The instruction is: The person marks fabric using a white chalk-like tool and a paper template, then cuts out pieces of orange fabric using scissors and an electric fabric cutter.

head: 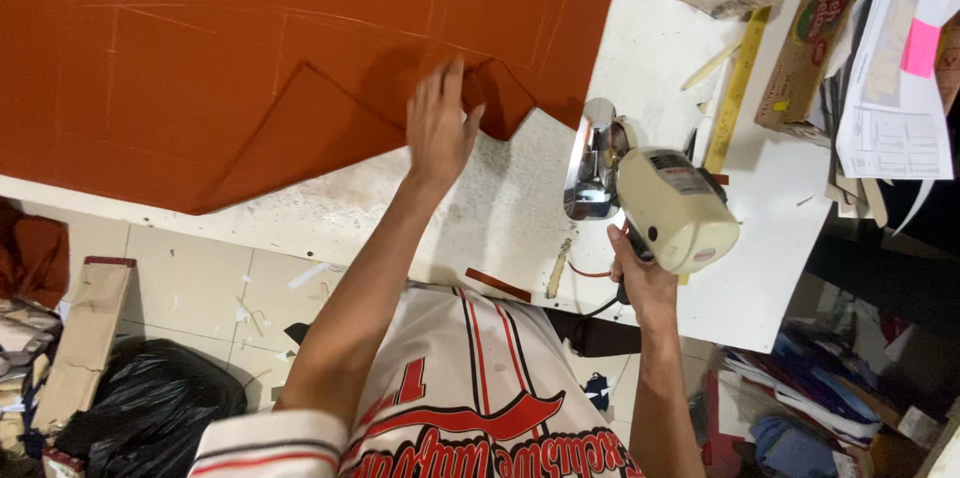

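**Ann:** Fabric everywhere — a big sheet of rust-orange cloth [200, 68] fills the upper left of the frame, chalk lines across it, one flap folded back at centre.

**Ben:** Left hand [438, 128] lies flat on that flap, fingers spread, pressing rather than pinching.

**Ann:** And the right hand [640, 283], lower right of centre, is wrapped tight around the handle of a cream electric cloth cutter [650, 198] standing on the white table [780, 208].

**Ben:** Risk, as I read it: those spread fingers sit near the blade's side. If the cloth bunches, the cut could wander off the chalk.

**Ann:** A yellow ruler [737, 88] lies just beyond.
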